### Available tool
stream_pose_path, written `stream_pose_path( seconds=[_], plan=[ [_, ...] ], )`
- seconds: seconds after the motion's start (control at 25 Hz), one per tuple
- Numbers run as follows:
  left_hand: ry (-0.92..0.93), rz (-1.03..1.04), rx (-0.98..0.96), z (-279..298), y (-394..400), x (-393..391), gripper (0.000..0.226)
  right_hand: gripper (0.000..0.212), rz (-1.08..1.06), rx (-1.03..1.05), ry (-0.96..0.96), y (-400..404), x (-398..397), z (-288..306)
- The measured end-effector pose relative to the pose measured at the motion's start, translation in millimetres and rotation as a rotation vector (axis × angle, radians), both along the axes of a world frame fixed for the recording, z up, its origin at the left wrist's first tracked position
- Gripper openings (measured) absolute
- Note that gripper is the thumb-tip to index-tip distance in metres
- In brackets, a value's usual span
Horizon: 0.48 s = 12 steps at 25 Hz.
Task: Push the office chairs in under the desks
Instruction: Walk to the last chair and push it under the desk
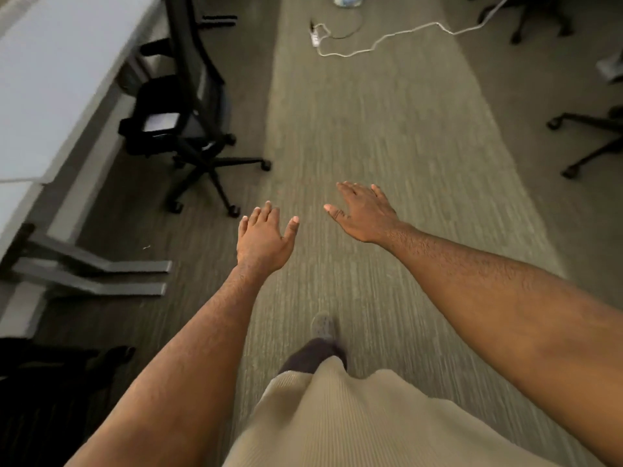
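A black office chair stands at the left, its seat tucked partly under the white desk and its wheeled base out on the carpet. Both my arms reach forward over the aisle. My left hand hovers palm down with fingers apart, a short way right of and nearer than the chair's base, touching nothing. My right hand is also open, palm down, further right over the lighter carpet strip. Another dark chair shows at the bottom left edge, mostly cut off.
Grey desk feet stick out onto the floor at the left. A white power strip and cable lie across the aisle ahead. Wheeled chair bases stand at the right edge and far right. My foot is stepping forward.
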<state>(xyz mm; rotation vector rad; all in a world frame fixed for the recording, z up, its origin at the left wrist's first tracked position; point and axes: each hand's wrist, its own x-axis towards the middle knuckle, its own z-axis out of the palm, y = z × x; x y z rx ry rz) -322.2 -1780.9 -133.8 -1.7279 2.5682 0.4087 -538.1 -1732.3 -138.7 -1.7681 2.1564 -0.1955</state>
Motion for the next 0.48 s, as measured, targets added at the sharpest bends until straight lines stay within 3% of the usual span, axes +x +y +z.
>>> stream_pose_path(
  seconds=[0.48],
  plan=[
    [-0.077,-0.237,0.136,-37.1,-195.3,-189.3,0.075,0.075,-0.251,0.136,-0.011,-130.5,-205.3,-18.5]
  ],
)
